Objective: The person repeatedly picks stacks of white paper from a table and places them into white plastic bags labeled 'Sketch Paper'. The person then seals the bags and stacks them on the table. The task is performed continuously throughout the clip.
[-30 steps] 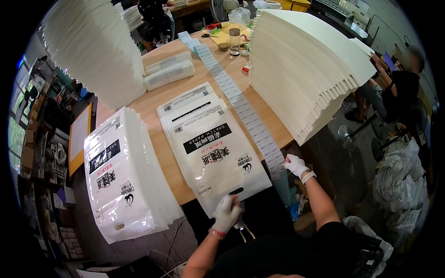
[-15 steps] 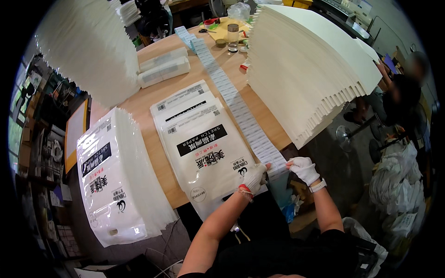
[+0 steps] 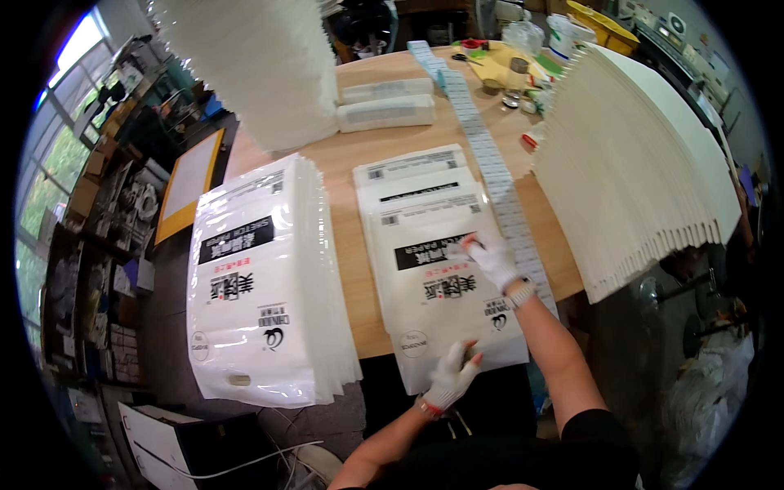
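Observation:
My right hand [image 3: 493,263], in a white glove with bare fingertips, reaches over the top bag in a pile of printed clear plastic bags of sketch paper [image 3: 441,322]. Its fingertips are drawn together near the black printed band; anything between them is too small to make out. Lower down, my left hand [image 3: 451,380], gloved the same way, is at the pile's near edge. Its thumb and forefinger stand slightly apart, with a small dark patch between them that I cannot identify. Beside the pile, a long strip of labels [image 3: 490,159] runs along the table, partly behind my right forearm.
A thick stack of packed bags [image 3: 233,327] stands on the left. Tall stacks of white paper rise at the back left [image 3: 253,73] and right [image 3: 637,171]. Two wrapped rolls [image 3: 388,113], a glass jar [image 3: 515,80] and scissors [image 3: 465,58] lie toward the table's far side.
My right hand has left the label strip's near end and moved left over the top bag. My left hand has drawn back from the strip toward the near edge. The view has shifted left.

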Demonstrator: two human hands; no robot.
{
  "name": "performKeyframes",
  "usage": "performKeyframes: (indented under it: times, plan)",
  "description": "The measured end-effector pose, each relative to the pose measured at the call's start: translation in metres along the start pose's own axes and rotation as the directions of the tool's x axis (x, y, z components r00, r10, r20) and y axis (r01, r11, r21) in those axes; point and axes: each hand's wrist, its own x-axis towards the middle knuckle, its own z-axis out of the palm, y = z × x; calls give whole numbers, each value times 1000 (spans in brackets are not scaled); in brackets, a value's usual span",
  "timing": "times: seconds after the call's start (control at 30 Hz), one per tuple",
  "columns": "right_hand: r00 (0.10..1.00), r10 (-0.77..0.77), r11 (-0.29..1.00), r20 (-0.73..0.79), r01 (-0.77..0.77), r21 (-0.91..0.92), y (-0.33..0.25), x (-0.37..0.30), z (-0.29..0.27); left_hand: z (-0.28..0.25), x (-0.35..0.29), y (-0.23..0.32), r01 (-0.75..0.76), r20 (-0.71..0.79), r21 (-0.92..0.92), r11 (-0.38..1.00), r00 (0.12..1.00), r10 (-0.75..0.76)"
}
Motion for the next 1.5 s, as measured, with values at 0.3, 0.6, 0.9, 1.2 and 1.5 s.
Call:
performKeyframes:
  times: [0.3, 0.6, 0.9, 1.2, 1.5]
  plan:
    - [982, 105, 939, 156, -46, -342, 12, 129, 148, -88, -100, -69, 398, -537, 74, 914, 788, -300]
    - [980, 97, 904, 173, -14, -426, 16, 144, 154, -82, -87, -80, 432, -435, -186, 882, 769, -468]
    - [982, 8, 860, 191, 90, -503, 20, 141, 160, -65, -79, -89, 441, -341, -270, 856, 787, -514]
    - [999, 39, 860, -9, -38, -509, -8, 120, 122, -79, -71, -53, 213, -137, -304, 929, 955, -264]
    - [987, 158, 922, 35, -135, -362, 88, -147, -30, -131, -4, 77, -325, 4, -60, 944, 946, 326]
